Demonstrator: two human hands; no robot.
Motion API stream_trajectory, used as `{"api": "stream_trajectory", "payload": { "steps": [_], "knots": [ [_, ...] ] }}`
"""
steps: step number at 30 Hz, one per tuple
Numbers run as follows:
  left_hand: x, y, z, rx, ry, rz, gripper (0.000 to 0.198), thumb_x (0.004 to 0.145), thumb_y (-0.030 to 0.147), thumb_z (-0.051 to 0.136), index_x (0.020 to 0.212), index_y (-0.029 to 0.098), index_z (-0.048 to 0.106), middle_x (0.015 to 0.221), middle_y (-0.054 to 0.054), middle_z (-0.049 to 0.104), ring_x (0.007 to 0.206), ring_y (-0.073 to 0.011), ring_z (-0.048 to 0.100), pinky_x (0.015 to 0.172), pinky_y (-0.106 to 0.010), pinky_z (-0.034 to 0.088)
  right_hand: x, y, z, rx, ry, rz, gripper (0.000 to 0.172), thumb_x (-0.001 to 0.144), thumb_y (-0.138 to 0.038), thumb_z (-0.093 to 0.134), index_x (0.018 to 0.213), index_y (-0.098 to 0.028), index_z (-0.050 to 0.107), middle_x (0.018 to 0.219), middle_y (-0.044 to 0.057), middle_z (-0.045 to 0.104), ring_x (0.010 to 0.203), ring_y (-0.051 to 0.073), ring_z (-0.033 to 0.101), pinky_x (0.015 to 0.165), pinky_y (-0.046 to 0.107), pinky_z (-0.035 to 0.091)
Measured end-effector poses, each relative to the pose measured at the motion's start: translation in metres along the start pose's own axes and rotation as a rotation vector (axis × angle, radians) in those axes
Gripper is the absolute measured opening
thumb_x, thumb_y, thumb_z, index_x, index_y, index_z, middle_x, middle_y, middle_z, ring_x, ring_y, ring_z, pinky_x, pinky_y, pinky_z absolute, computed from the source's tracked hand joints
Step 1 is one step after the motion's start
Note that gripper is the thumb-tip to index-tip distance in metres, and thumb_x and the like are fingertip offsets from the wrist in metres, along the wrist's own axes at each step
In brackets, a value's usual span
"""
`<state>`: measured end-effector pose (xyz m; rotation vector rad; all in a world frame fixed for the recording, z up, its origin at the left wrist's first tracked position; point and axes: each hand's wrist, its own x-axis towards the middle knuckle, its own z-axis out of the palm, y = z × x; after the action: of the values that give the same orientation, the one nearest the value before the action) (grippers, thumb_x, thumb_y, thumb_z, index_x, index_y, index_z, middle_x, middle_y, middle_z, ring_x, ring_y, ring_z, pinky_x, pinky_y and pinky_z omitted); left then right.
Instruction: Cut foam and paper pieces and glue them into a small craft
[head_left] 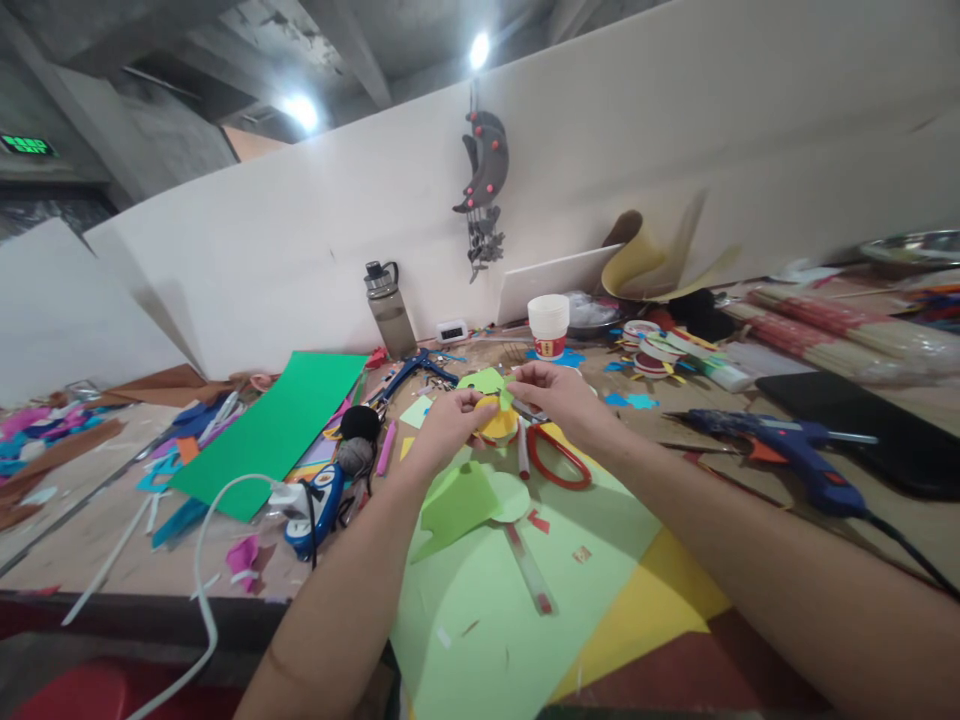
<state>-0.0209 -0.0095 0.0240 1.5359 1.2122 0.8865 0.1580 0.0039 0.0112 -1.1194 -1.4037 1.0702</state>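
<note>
**Green and yellow paper, pinched at the fingertips**

Along the near edge of the worktop, a broad pale-green sheet over a yellow layer, perhaps as a smooth base. On it, a clear strip with red ends, a pale round and a bright-green piece, seemingly there for easy reach.

Farther in, toward the middle of the worktop: left hand, thumb and finger pinching a yellow piece; right hand, likewise pinching a small light-green piece just beside it. Probably held by fingertips to avoid creasing or covering such small paper. Touching each other or not: cannot tell. Near the right hand, a red loop handle, out of either grasp.

Toward the right edge, a blue glue gun, corded; toward the left edge, a green sheet. By the far edge, a bottle and a cup, perhaps set back against spills. Beyond, a hanging crescent ornament before a white panel.
</note>
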Motion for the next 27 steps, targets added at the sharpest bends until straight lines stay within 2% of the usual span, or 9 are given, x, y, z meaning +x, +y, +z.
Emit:
{"api": "stream_trajectory", "payload": {
  "steps": [2, 5, 8, 11, 16, 21, 24, 27],
  "knots": [
    [0.002, -0.002, -0.001, -0.036, 0.051, -0.036, 0.020, 0.076, 0.032, 0.072, 0.079, 0.014, 0.066, 0.074, -0.003, 0.068, 0.055, -0.0096, 0.060, 0.045, -0.018, 0.051, 0.004, 0.001, -0.009, -0.080, -0.030, 0.031, 0.035, 0.067, -0.051, 0.065, 0.081, -0.020, 0.057, 0.068, -0.003, 0.057, 0.054, 0.009, 0.045, 0.050, 0.023, 0.037],
    [0.003, -0.003, -0.003, -0.116, 0.099, -0.073, 0.014, 0.077, 0.025, 0.071, 0.079, 0.013, 0.066, 0.076, -0.004, 0.069, 0.055, -0.0097, 0.061, 0.046, -0.019, 0.053, 0.009, 0.004, -0.022, -0.242, -0.153, 0.079, 0.024, 0.062, -0.039, 0.071, 0.070, -0.019, 0.060, 0.058, -0.004, 0.056, 0.051, 0.010, 0.046, 0.049, 0.023, 0.035],
    [0.004, -0.002, -0.002, -0.164, 0.101, -0.090, 0.010, 0.077, 0.021, 0.071, 0.077, 0.012, 0.066, 0.075, -0.004, 0.069, 0.054, -0.0098, 0.062, 0.046, -0.019, 0.053, 0.011, 0.010, -0.030, -0.437, -0.256, 0.094, 0.016, 0.055, -0.028, 0.076, 0.060, -0.019, 0.063, 0.052, -0.004, 0.057, 0.052, 0.011, 0.049, 0.051, 0.024, 0.034],
    [0.006, -0.003, 0.000, -0.197, 0.098, -0.115, 0.005, 0.078, 0.017, 0.069, 0.077, 0.012, 0.066, 0.075, -0.004, 0.070, 0.055, -0.0104, 0.064, 0.050, -0.021, 0.056, 0.011, 0.016, -0.031, -0.597, -0.272, 0.070, 0.013, 0.057, -0.027, 0.076, 0.061, -0.021, 0.065, 0.055, -0.003, 0.059, 0.056, 0.013, 0.053, 0.052, 0.025, 0.034],
    [0.009, -0.007, 0.002, -0.245, 0.091, -0.126, 0.006, 0.076, 0.014, 0.071, 0.076, 0.012, 0.065, 0.074, -0.004, 0.070, 0.059, -0.0121, 0.066, 0.057, -0.023, 0.058, 0.012, 0.019, -0.026, -0.734, -0.227, 0.017, 0.017, 0.066, -0.036, 0.074, 0.067, -0.021, 0.065, 0.061, -0.001, 0.063, 0.060, 0.015, 0.056, 0.053, 0.025, 0.035],
    [0.010, -0.004, 0.000, -0.281, 0.154, -0.142, 0.010, 0.073, 0.009, 0.072, 0.079, 0.012, 0.064, 0.074, -0.002, 0.070, 0.060, -0.0111, 0.066, 0.060, -0.023, 0.059, 0.006, -0.005, -0.026, -0.789, -0.142, -0.048, 0.018, 0.080, -0.036, 0.061, 0.072, -0.020, 0.064, 0.070, 0.002, 0.066, 0.065, 0.016, 0.058, 0.057, 0.026, 0.037],
    [0.011, -0.005, -0.002, -0.311, 0.187, -0.116, 0.013, 0.071, 0.010, 0.074, 0.076, 0.011, 0.062, 0.074, -0.002, 0.067, 0.060, -0.0103, 0.065, 0.058, -0.023, 0.059, -0.012, -0.028, -0.047, -0.846, -0.067, -0.084, 0.017, 0.084, -0.035, 0.057, 0.079, -0.020, 0.064, 0.079, 0.004, 0.068, 0.070, 0.017, 0.059, 0.061, 0.027, 0.037],
    [0.012, -0.007, -0.004, -0.345, 0.202, -0.054, 0.018, 0.069, 0.015, 0.078, 0.077, 0.011, 0.062, 0.074, -0.002, 0.065, 0.060, -0.0096, 0.064, 0.057, -0.022, 0.059, -0.046, -0.043, -0.087, -0.984, 0.069, -0.138, 0.018, 0.086, -0.037, 0.057, 0.081, -0.020, 0.063, 0.083, 0.007, 0.069, 0.075, 0.020, 0.060, 0.065, 0.029, 0.038]
  ]
}}
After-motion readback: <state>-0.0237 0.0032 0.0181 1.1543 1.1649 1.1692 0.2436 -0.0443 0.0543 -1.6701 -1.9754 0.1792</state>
